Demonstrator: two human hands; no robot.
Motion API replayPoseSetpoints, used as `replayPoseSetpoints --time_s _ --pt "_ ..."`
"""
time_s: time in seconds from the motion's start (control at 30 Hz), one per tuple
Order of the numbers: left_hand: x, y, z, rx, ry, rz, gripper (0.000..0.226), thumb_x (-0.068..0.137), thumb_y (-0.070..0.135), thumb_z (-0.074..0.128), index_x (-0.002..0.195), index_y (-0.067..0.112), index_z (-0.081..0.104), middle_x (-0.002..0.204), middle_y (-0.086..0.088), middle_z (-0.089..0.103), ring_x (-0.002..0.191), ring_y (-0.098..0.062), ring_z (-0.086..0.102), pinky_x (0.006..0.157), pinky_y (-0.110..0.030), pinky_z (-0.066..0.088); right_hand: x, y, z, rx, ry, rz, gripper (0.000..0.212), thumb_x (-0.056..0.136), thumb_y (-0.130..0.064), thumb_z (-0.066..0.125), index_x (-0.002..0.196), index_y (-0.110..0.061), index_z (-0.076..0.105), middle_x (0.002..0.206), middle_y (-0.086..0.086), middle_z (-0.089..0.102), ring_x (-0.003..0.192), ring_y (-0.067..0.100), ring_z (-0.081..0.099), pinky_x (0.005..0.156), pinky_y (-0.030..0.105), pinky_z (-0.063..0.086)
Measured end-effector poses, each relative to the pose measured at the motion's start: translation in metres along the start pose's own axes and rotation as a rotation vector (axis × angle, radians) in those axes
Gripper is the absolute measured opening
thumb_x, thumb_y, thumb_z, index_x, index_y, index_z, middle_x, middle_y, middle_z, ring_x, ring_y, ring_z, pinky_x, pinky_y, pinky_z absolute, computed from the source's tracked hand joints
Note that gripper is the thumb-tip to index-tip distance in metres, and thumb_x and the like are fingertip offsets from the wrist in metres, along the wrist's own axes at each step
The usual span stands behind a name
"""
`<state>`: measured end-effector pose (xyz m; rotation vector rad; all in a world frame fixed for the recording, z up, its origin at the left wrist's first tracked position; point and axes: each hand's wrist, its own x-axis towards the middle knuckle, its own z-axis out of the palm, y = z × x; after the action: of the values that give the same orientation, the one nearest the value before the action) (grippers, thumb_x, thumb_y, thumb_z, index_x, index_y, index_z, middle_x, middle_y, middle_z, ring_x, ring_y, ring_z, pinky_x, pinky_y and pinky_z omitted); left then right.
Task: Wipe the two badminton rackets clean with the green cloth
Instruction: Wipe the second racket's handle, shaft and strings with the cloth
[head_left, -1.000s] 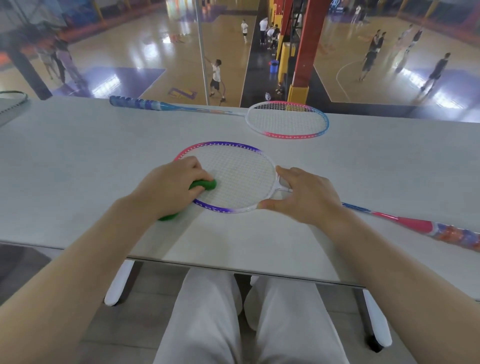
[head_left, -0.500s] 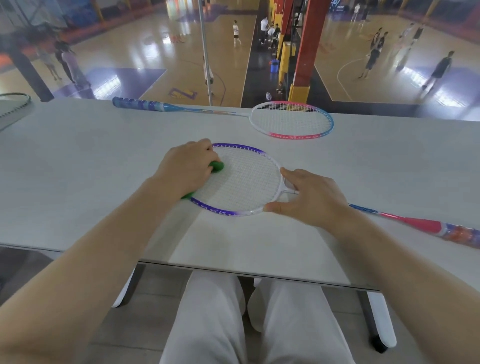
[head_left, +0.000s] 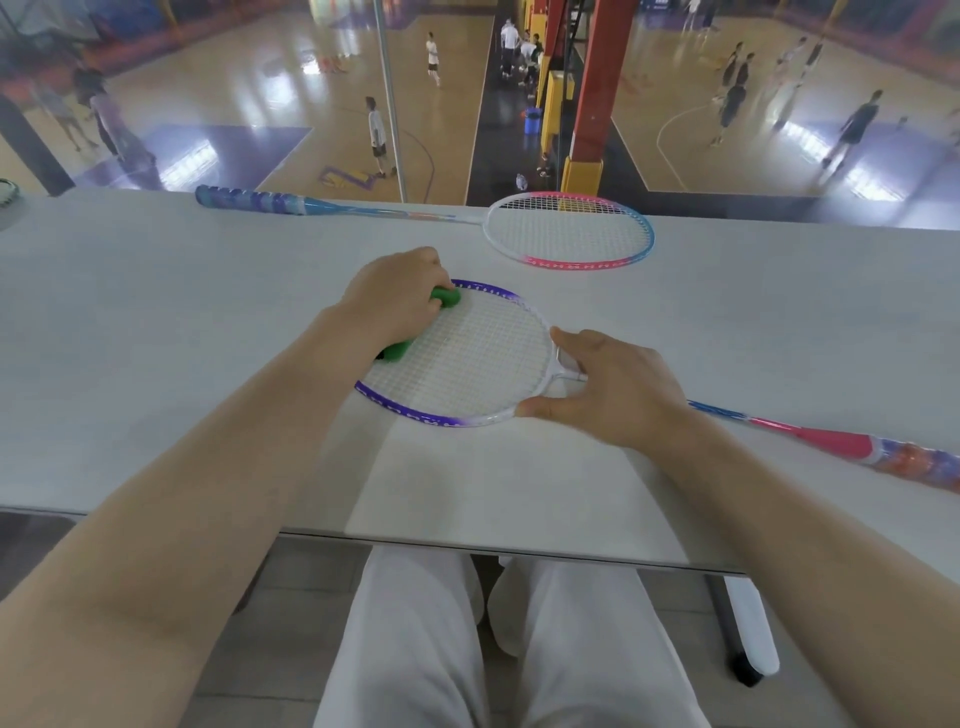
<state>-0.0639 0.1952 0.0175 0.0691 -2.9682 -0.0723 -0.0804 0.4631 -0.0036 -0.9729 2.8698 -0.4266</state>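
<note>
on the near side of the grey table lies the purple racket, flat, with its head to the left and its handle running off to the right. the left hand is curled round the green cloth and presses it on the far left part of the strings, just inside the purple rim. the right hand lies with fingers spread and nearly straight, thumb on the near rim and fingers by the neck, pressing the racket down so it does not slide.

the pink and blue racket lies well apart at the far edge of the table, with its handle to the left. nothing touches it.

to wipe well, i think the cloth should go along the rim all the way round, then across the strings in rows. push gently, because strings can bend. the right hand should keep the neck firm. the other racket looks not yet wiped, but i cannot tell for sure.
</note>
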Motion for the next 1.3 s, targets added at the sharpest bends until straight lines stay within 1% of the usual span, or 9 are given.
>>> replayPoseSetpoints --time_s 0.13,0.33,0.5,0.67,0.83,1.0,1.07,1.2,1.3 --pt "-0.035 -0.003 -0.007 -0.065 -0.059 0.050 0.030 0.094 0.025 0.053 0.120 0.024 0.067 0.117 0.003 0.056 0.107 -0.020 0.056 0.091 -0.038 0.045 0.001 0.000 0.002 0.006 0.014 -0.004 0.101 0.060 -0.092 0.048 0.146 -0.040 0.036 0.134 -0.018 0.053 0.121 0.008 0.052 0.089 0.024 0.035" --pt "-0.106 -0.009 -0.021 -0.069 -0.121 -0.011 0.030 0.093 0.028 0.052 0.120 0.034 0.065 0.116 0.014 0.054 0.103 -0.015 0.056 0.089 -0.040 0.047 -0.002 -0.003 -0.001 0.001 0.031 -0.019 0.099 0.064 -0.088 0.052 0.147 -0.036 0.036 0.140 -0.016 0.051 0.126 0.010 0.050 0.097 0.029 0.037" --pt "-0.136 -0.006 -0.019 -0.108 -0.063 -0.083 0.030 0.092 0.027 0.050 0.117 0.037 0.065 0.108 0.020 0.051 0.097 -0.010 0.054 0.087 -0.039 0.048 -0.003 -0.002 0.000 0.004 0.028 -0.026 0.099 0.065 -0.087 0.053 0.147 -0.036 0.036 0.136 -0.016 0.053 0.122 0.009 0.052 0.092 0.026 0.036" --pt "-0.109 -0.008 -0.016 -0.008 -0.010 -0.100 0.031 0.095 0.027 0.048 0.120 0.034 0.065 0.117 0.010 0.055 0.102 -0.017 0.056 0.084 -0.040 0.048 -0.002 -0.003 0.000 -0.025 0.025 -0.035 0.098 0.067 -0.086 0.052 0.148 -0.033 0.035 0.130 -0.015 0.055 0.119 0.008 0.052 0.088 0.024 0.034" --pt "-0.056 -0.027 -0.010 0.045 0.032 -0.158 0.030 0.096 0.025 0.049 0.120 0.026 0.066 0.116 -0.001 0.056 0.100 -0.026 0.057 0.078 -0.039 0.044 -0.002 -0.002 0.001 -0.030 0.027 -0.034 0.097 0.067 -0.086 0.051 0.147 -0.034 0.037 0.126 -0.016 0.056 0.116 0.008 0.053 0.084 0.023 0.031" --pt "-0.019 -0.024 -0.003 0.088 0.061 -0.115 0.030 0.097 0.024 0.048 0.119 0.021 0.067 0.113 -0.002 0.057 0.097 -0.025 0.057 0.075 -0.038 0.044 0.001 -0.002 0.002 -0.037 0.005 -0.012 0.110 0.059 -0.092 0.041 0.152 -0.033 0.030 0.134 -0.016 0.052 0.122 0.007 0.050 0.092 0.023 0.033" --pt "-0.008 -0.023 -0.002 0.101 0.068 -0.101 0.029 0.096 0.023 0.048 0.117 0.021 0.068 0.111 -0.003 0.057 0.096 -0.025 0.057 0.071 -0.036 0.041 0.001 -0.001 0.003 -0.039 0.004 -0.006 0.110 0.061 -0.092 0.043 0.152 -0.032 0.030 0.138 -0.016 0.050 0.125 0.007 0.049 0.097 0.024 0.033" --pt "0.009 -0.016 -0.001 0.093 0.077 -0.095 0.028 0.096 0.022 0.049 0.117 0.020 0.067 0.110 -0.003 0.056 0.096 -0.025 0.056 0.070 -0.036 0.042 0.000 0.000 0.003 -0.017 0.015 -0.005 0.106 0.064 -0.089 0.049 0.152 -0.032 0.031 0.139 -0.016 0.050 0.125 0.008 0.049 0.097 0.023 0.033" --pt "0.012 -0.009 -0.001 0.039 0.059 -0.063 0.027 0.096 0.022 0.051 0.118 0.019 0.067 0.113 -0.003 0.057 0.098 -0.024 0.056 0.074 -0.034 0.041 0.001 -0.001 0.003 -0.021 0.006 -0.006 0.112 0.059 -0.093 0.041 0.152 -0.032 0.031 0.135 -0.016 0.052 0.122 0.008 0.050 0.094 0.023 0.034"
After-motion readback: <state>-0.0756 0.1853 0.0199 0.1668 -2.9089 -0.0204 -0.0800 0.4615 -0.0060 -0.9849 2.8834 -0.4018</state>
